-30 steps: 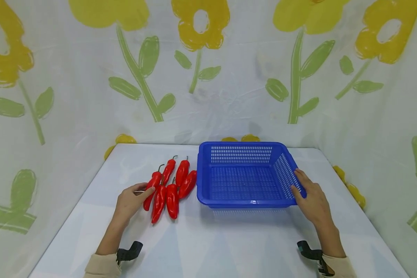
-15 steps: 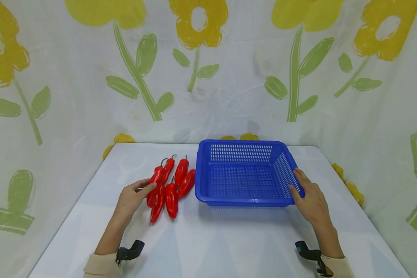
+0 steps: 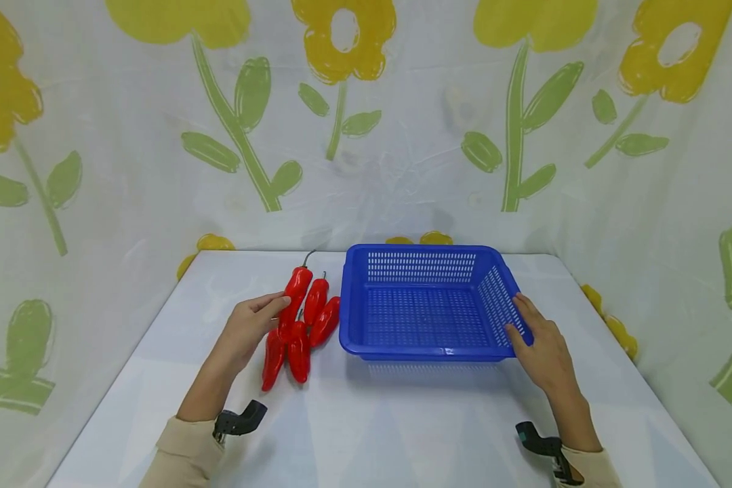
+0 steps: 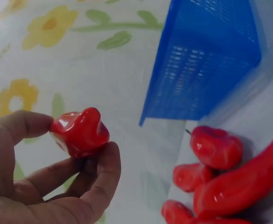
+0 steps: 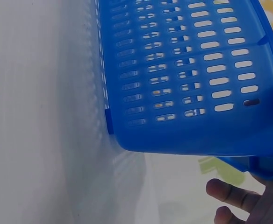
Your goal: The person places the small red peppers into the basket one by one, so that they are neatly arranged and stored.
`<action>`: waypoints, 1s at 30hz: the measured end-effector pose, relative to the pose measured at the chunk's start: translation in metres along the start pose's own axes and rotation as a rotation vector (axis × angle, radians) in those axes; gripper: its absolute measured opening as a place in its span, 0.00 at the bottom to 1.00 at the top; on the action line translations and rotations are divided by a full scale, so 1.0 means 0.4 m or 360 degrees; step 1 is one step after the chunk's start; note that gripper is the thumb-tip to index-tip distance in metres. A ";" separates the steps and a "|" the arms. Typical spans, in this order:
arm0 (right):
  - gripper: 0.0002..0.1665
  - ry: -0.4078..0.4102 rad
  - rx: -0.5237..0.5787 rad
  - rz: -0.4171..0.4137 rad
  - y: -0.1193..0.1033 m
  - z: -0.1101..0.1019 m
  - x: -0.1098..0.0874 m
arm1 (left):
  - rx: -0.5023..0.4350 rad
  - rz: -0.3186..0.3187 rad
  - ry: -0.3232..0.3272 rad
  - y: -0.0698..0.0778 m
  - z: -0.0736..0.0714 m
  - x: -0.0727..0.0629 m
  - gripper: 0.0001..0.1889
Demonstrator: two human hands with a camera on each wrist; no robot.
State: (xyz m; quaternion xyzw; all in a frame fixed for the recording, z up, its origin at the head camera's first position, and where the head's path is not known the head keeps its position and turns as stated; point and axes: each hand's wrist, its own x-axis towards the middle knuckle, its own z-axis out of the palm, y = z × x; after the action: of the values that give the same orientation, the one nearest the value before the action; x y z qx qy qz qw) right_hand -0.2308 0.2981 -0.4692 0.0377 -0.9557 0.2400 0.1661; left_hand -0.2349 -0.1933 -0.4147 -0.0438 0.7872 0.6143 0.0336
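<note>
In the head view my left hand (image 3: pixel 253 325) pinches a red chili pepper (image 3: pixel 295 291) between thumb and fingers. Its thin dark stem points up and away, and it overlaps the other red chili peppers (image 3: pixel 299 352) lying in a loose group. Seen from the left wrist, the tip of the held pepper (image 4: pixel 82 133) faces the camera, raised beside the group. A blue plastic basket (image 3: pixel 427 354) with slotted walls stands to the right of the peppers. My right hand (image 3: pixel 549 352) grips the basket's right rim near its front corner, with fingertips (image 5: pixel 225 192) below the rim.
Everything stands on a white table (image 3: pixel 372 434) with a pale pattern. A white curtain (image 3: pixel 402 169) printed with yellow flowers hangs behind and along both sides. Each wrist carries a small black camera (image 3: pixel 239 419).
My left hand has moved away and to the right, lifting one red chili pepper from the group's left side. My right hand stays at the basket rim.
</note>
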 end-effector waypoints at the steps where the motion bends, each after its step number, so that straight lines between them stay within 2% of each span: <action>1: 0.36 -0.0001 0.0000 0.0008 -0.001 0.001 0.000 | -0.0014 0.0000 -0.0009 0.007 0.005 0.003 0.33; 9: 0.36 -0.0036 0.0014 0.0031 -0.013 0.011 -0.002 | -0.0120 -0.0115 -0.0049 0.045 0.046 0.030 0.36; 18: 0.36 0.0016 0.0027 0.0005 0.000 0.001 0.003 | -0.0346 -0.0048 -0.0161 0.077 0.117 0.077 0.30; 23: 0.37 -0.0001 0.0010 0.0026 0.003 -0.001 -0.004 | -0.0391 -0.0067 -0.0250 0.095 0.153 0.090 0.26; 30: 0.38 -0.0030 0.0007 0.0071 0.002 0.000 -0.004 | -0.0386 -0.0075 -0.0306 0.124 0.191 0.097 0.24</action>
State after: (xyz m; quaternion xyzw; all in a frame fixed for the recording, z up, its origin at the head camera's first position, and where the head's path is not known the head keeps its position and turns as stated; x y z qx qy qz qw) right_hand -0.2293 0.2987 -0.4702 0.0189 -0.9573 0.2455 0.1518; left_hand -0.2791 -0.1084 -0.3897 -0.0069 0.6992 0.7051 0.1175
